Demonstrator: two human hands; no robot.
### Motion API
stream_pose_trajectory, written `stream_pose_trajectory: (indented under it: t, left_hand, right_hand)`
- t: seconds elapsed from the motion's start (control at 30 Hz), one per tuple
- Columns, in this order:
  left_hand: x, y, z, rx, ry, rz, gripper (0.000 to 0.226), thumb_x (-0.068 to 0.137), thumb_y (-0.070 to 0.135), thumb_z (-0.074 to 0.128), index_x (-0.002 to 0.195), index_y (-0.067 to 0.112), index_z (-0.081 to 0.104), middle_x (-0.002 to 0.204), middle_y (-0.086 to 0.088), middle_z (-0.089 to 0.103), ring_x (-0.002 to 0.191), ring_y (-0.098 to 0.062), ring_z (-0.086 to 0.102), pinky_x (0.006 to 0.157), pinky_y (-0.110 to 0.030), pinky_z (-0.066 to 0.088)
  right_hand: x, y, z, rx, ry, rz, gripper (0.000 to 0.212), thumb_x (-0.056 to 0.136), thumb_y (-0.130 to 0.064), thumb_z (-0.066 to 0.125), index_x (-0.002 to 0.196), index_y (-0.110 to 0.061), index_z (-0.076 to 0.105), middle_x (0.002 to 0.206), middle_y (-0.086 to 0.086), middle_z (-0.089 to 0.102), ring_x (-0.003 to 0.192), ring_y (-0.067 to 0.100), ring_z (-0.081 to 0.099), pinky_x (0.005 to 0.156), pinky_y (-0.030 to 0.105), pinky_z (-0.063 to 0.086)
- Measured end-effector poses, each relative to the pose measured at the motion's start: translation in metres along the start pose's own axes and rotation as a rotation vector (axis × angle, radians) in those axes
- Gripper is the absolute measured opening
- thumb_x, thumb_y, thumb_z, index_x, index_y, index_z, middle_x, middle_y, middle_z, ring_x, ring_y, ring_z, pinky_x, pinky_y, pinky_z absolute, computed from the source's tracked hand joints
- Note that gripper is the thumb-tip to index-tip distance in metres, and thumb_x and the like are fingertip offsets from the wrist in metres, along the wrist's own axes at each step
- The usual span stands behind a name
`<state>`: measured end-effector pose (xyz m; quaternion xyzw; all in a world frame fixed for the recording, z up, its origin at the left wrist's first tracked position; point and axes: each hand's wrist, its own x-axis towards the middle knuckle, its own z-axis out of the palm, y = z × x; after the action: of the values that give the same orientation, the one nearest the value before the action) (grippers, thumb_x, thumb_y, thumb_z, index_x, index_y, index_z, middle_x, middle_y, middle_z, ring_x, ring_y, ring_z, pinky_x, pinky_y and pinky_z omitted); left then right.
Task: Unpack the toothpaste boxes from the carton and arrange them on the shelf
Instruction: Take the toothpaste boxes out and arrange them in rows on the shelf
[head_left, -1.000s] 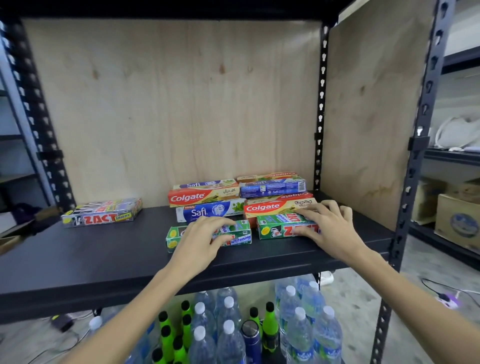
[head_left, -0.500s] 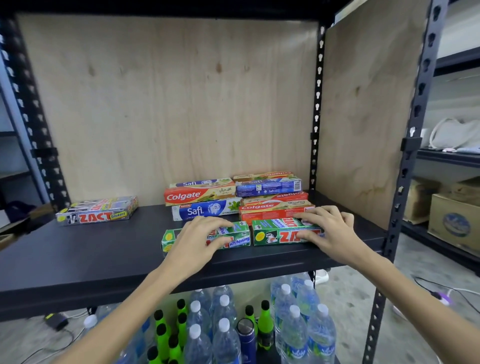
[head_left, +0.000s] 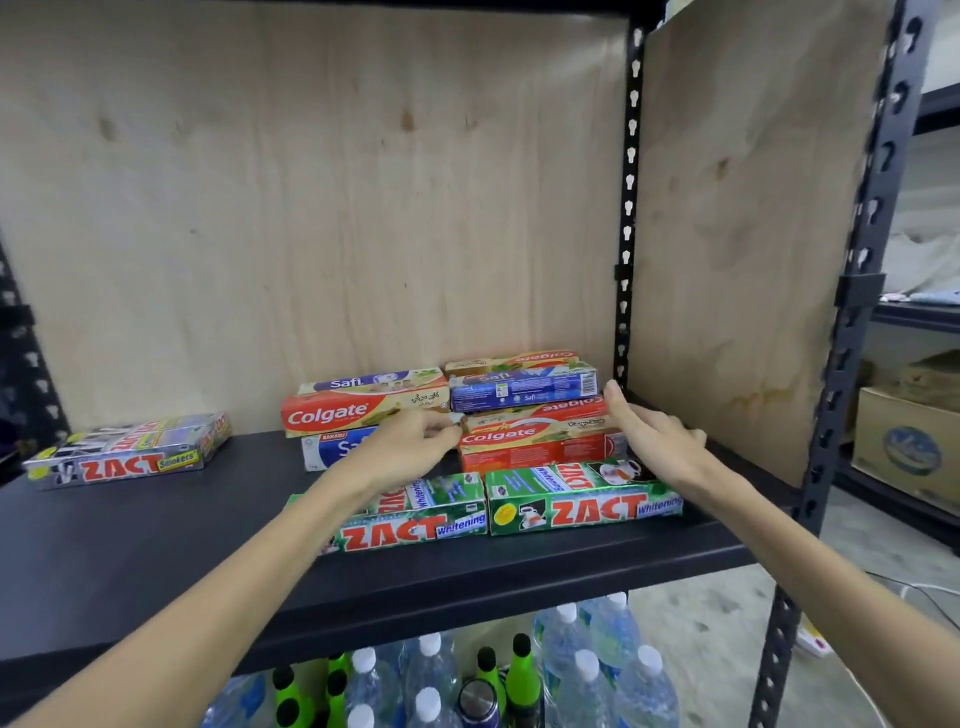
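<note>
Step in hand, by my reading: squaring up the stacked boxes on the shelf (head_left: 156, 561), not fetching new ones; the carton is not in view. Left hand (head_left: 410, 441) reaches over the left green Zact box (head_left: 410, 525) to the gap between the two rear stacks, fingers curled at the end of the left Colgate box (head_left: 358, 410); whether it pinches a box or only touches cannot be told. Right hand (head_left: 654, 441) has its fingers straight and close together, laid flat against the right end of the right Colgate stack (head_left: 540, 441), index tip up by the blue Safi box (head_left: 524, 387). Right Zact box (head_left: 582, 501) lies in front, touching its twin end to end. A Zact Smokers pack (head_left: 130, 452) sits well apart at the far left. Bottles (head_left: 587, 675) stand below. Next move likely calls for an inward push from both sides to close the gap, gently, as the upper boxes sit loose and could slide off.
</note>
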<state>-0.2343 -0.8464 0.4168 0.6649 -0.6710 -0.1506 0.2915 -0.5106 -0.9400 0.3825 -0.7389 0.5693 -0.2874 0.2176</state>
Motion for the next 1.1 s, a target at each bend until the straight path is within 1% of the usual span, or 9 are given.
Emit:
stream_pose_trajectory:
  t: [0.13, 0.2, 0.3, 0.4, 0.5, 0.6, 0.73, 0.9, 1.1]
  left_hand:
    - [0.006, 0.004, 0.011, -0.068, -0.042, -0.042, 0.031, 0.101, 0.025, 0.053, 0.129, 0.018, 0.064, 0.121, 0.011, 0.06, 0.094, 0.002, 0.058, 0.064, -0.009, 0.041]
    - [0.002, 0.002, 0.012, -0.093, -0.039, -0.046, 0.033, 0.099, 0.024, 0.055, 0.13, 0.019, 0.063, 0.123, 0.011, 0.063, 0.1, 0.0, 0.061, 0.071, -0.014, 0.048]
    - [-0.003, -0.003, 0.009, -0.099, -0.033, -0.038, 0.03, 0.097, 0.023, 0.055, 0.125, 0.022, 0.066, 0.111, 0.01, 0.071, 0.098, -0.004, 0.068, 0.09, -0.03, 0.057]
    - [-0.005, -0.007, 0.005, -0.102, -0.032, -0.011, 0.026, 0.099, 0.021, 0.056, 0.123, 0.023, 0.067, 0.109, 0.009, 0.072, 0.094, -0.002, 0.071, 0.087, -0.026, 0.058]
    - [0.003, -0.01, 0.001, -0.035, 0.04, 0.035, 0.026, 0.099, 0.023, 0.056, 0.122, 0.024, 0.067, 0.111, 0.011, 0.071, 0.099, 0.0, 0.066, 0.09, -0.025, 0.054]
    - [0.024, -0.011, -0.001, -0.002, 0.185, 0.095, 0.025, 0.099, 0.027, 0.059, 0.123, 0.027, 0.063, 0.118, 0.01, 0.067, 0.103, 0.001, 0.061, 0.09, -0.023, 0.052]
    - [0.06, -0.007, -0.001, 0.196, 0.295, 0.206, 0.043, 0.096, 0.033, 0.063, 0.137, 0.025, 0.057, 0.135, 0.004, 0.06, 0.126, -0.013, 0.051, 0.104, -0.033, 0.043]
    - [0.097, -0.008, -0.002, 0.508, 0.213, 0.175, 0.055, 0.097, 0.052, 0.053, 0.146, 0.029, 0.046, 0.142, -0.001, 0.053, 0.137, -0.018, 0.037, 0.113, -0.042, 0.026]
    - [0.111, -0.018, 0.002, 0.429, 0.229, 0.176, 0.054, 0.094, 0.052, 0.057, 0.143, 0.029, 0.048, 0.137, 0.001, 0.053, 0.136, -0.014, 0.032, 0.111, -0.038, 0.021]
  right_hand:
    - [-0.007, 0.005, -0.003, 0.026, 0.049, -0.001, 0.086, 0.086, -0.081, 0.004, 0.141, -0.035, 0.05, 0.138, -0.002, 0.061, 0.141, 0.03, 0.04, 0.119, 0.056, 0.001]
    - [-0.012, 0.009, -0.005, 0.016, 0.086, -0.022, 0.082, 0.088, -0.079, 0.006, 0.138, -0.035, 0.052, 0.134, -0.003, 0.063, 0.137, 0.028, 0.044, 0.118, 0.054, 0.004]
    - [-0.022, 0.015, -0.009, -0.039, 0.131, -0.087, 0.081, 0.086, -0.084, 0.009, 0.132, -0.036, 0.055, 0.124, -0.006, 0.066, 0.128, 0.022, 0.048, 0.114, 0.051, 0.011]
    - [-0.027, 0.017, -0.014, -0.142, 0.164, -0.134, 0.081, 0.082, -0.081, 0.012, 0.131, -0.035, 0.056, 0.116, -0.009, 0.067, 0.121, 0.017, 0.048, 0.107, 0.044, 0.016]
    - [-0.016, 0.013, -0.021, -0.192, 0.164, -0.146, 0.079, 0.08, -0.082, 0.013, 0.131, -0.038, 0.054, 0.112, -0.013, 0.066, 0.125, 0.019, 0.047, 0.109, 0.046, 0.017]
    - [0.008, 0.006, -0.023, -0.183, 0.144, -0.149, 0.07, 0.088, -0.079, 0.026, 0.139, -0.038, 0.05, 0.123, -0.011, 0.066, 0.131, 0.023, 0.042, 0.11, 0.049, 0.017]
    - [0.047, -0.004, -0.015, -0.148, 0.153, -0.174, 0.056, 0.098, -0.06, 0.044, 0.148, -0.036, 0.04, 0.142, -0.005, 0.057, 0.138, 0.025, 0.041, 0.116, 0.054, 0.016]
    - [0.086, -0.012, -0.004, -0.102, 0.102, -0.175, 0.061, 0.098, -0.053, 0.055, 0.151, -0.031, 0.034, 0.15, -0.004, 0.051, 0.141, 0.027, 0.041, 0.118, 0.057, 0.015]
    - [0.101, -0.008, 0.004, -0.045, 0.155, -0.216, 0.059, 0.096, -0.045, 0.062, 0.149, -0.033, 0.041, 0.145, -0.004, 0.055, 0.138, 0.025, 0.043, 0.118, 0.057, 0.013]
